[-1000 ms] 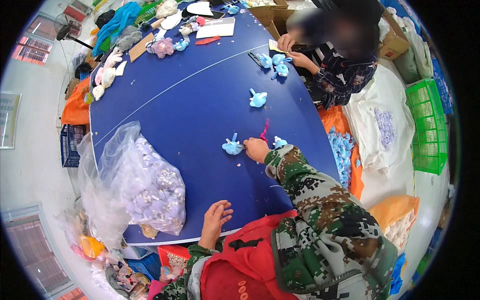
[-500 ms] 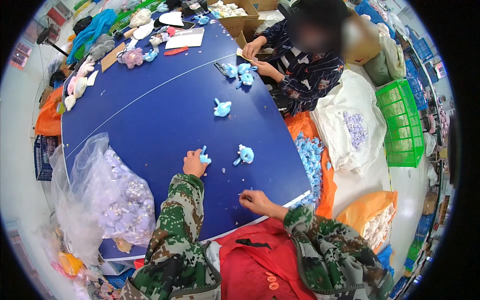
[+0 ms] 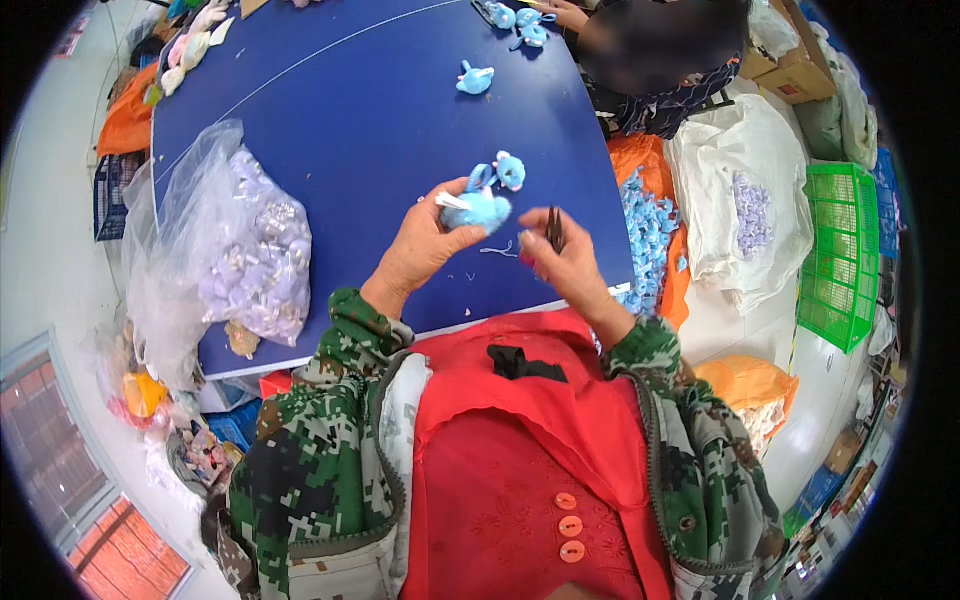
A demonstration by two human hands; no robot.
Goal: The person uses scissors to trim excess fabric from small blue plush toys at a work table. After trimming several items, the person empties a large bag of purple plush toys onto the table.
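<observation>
My left hand (image 3: 425,235) is closed on a small light-blue plush toy (image 3: 480,212), held up over the table. A white tag or strip sticks out of the toy beside my fingers, and a blue loop stands up from it. To the right, my right hand (image 3: 568,258) is closed around small dark thread snips (image 3: 554,228), their two prongs pointing up, a little apart from the toy. Just beyond the held toy lies a second blue plush toy (image 3: 509,170) on the table. Another blue plush toy (image 3: 475,78) rests farther back. Bits of white thread (image 3: 498,250) lie between my hands.
A clear plastic bag of pale purple pieces (image 3: 255,250) sits on the left of the blue table (image 3: 350,130). Along the right edge stands an orange sack of blue pieces (image 3: 648,235). Across the table a co-worker's hand (image 3: 568,14) is near several blue toys (image 3: 530,36).
My left hand has lifted the blue toy off the table and brought it closer to my right hand. My right hand has risen, its snips now upright. The view has tilted down toward me.
</observation>
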